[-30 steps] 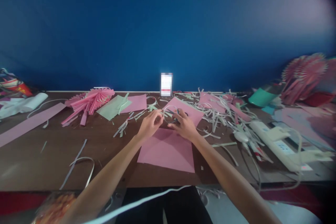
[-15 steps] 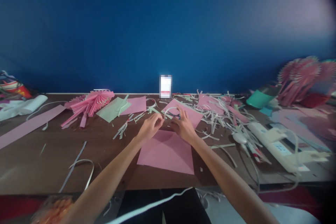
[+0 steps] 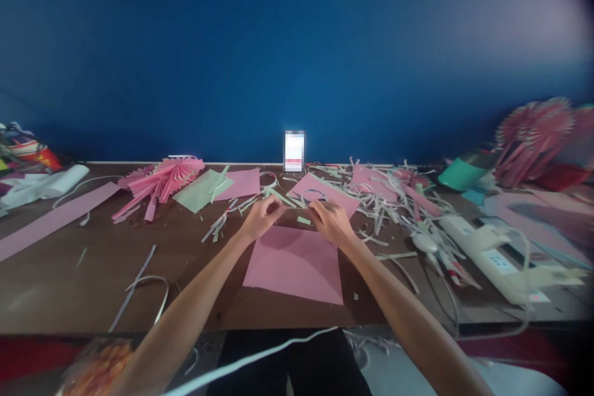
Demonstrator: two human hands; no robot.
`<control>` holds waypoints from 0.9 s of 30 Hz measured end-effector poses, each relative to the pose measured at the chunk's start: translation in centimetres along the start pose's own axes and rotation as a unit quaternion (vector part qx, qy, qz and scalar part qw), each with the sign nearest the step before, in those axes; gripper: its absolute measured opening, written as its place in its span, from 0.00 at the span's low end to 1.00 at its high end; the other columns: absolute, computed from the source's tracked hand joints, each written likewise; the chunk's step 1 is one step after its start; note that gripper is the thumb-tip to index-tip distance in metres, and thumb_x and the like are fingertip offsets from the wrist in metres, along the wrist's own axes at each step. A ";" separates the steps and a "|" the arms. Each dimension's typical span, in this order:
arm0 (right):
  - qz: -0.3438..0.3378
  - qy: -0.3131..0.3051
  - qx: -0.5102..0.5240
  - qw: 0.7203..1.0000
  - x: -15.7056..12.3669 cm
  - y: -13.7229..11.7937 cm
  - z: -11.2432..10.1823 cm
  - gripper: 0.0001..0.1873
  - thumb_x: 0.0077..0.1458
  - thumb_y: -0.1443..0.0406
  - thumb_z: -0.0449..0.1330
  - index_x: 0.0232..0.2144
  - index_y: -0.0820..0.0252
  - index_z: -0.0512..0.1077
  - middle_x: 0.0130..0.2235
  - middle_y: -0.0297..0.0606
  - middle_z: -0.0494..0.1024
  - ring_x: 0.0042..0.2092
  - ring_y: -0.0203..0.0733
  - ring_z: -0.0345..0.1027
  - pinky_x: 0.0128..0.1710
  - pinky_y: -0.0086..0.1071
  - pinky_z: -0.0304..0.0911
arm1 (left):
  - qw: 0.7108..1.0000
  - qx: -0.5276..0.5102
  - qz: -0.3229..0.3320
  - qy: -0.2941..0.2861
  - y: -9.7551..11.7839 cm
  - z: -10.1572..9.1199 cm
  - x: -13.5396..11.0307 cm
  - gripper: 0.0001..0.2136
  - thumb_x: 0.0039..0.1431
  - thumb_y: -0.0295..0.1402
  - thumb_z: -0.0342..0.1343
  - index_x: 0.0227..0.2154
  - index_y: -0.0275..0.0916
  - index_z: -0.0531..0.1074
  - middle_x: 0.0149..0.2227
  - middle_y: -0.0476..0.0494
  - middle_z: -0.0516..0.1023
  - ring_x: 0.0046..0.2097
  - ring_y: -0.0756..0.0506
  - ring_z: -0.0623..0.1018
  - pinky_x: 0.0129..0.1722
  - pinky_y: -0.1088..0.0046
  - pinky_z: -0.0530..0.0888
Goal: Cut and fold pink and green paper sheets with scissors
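Both my hands rest at the far edge of a pink paper sheet (image 3: 293, 263) that lies flat on the brown table (image 3: 93, 272). My left hand (image 3: 260, 218) has its fingers curled and pinches one end of a thin pale paper strip (image 3: 297, 208). My right hand (image 3: 335, 221) is closed on the other end, where the strip curls into a small loop (image 3: 314, 195). The strip runs nearly straight between the two hands, just above the sheet's far edge.
A folded pink paper fan (image 3: 160, 180), green (image 3: 203, 190) and pink sheets, and a heap of cut strips (image 3: 385, 198) lie behind the hands. A white power strip (image 3: 487, 253) and a glue gun (image 3: 424, 241) are on the right. A long pink strip (image 3: 51, 219) lies left.
The strip was held up as a round loop between my hands. Now both hands have lowered and drawn apart, so the strip lies flatter and straighter.
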State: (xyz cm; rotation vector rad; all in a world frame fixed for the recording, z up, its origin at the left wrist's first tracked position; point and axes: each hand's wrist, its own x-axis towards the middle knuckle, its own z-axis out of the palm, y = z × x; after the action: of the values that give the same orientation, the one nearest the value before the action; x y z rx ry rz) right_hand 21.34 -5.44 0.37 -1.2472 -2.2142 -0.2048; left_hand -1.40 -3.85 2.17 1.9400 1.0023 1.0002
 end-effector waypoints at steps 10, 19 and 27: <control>-0.043 -0.012 0.011 0.999 -0.3 0.5 -2.0 0.15 0.63 0.60 0.48 0.46 0.51 0.72 0.33 0.37 0.77 0.32 0.37 0.70 0.28 0.27 0.57 | 0.995 0.038 -0.090 -0.018 -1.5 -4.0 0.4 0.13 0.52 0.42 0.55 0.23 0.36 0.68 0.22 0.52 0.65 0.25 0.52 0.63 0.25 0.76 0.59; -0.092 -0.094 0.081 0.988 -0.2 0.3 -4.7 0.17 0.61 0.69 0.49 0.46 0.53 0.74 0.42 0.39 0.77 0.40 0.37 0.71 0.35 0.26 0.63 | 0.980 0.086 -0.165 -0.067 -1.4 -4.7 -0.3 0.14 0.49 0.44 0.55 0.22 0.37 0.69 0.22 0.50 0.67 0.25 0.51 0.65 0.24 0.75 0.58; -0.064 -0.197 0.105 0.973 -0.7 0.8 -5.8 0.16 0.59 0.70 0.51 0.42 0.53 0.77 0.39 0.37 0.79 0.41 0.39 0.71 0.40 0.29 0.63 | 0.976 0.130 -0.150 -0.089 -1.8 -4.0 -0.8 0.11 0.48 0.41 0.54 0.22 0.38 0.68 0.24 0.50 0.70 0.28 0.48 0.69 0.28 0.74 0.60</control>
State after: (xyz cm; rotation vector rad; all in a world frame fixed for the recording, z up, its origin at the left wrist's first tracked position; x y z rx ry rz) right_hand 24.70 -7.86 4.62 -1.1008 -2.5755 0.2431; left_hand -5.76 -2.72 2.14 1.9651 1.3252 0.5376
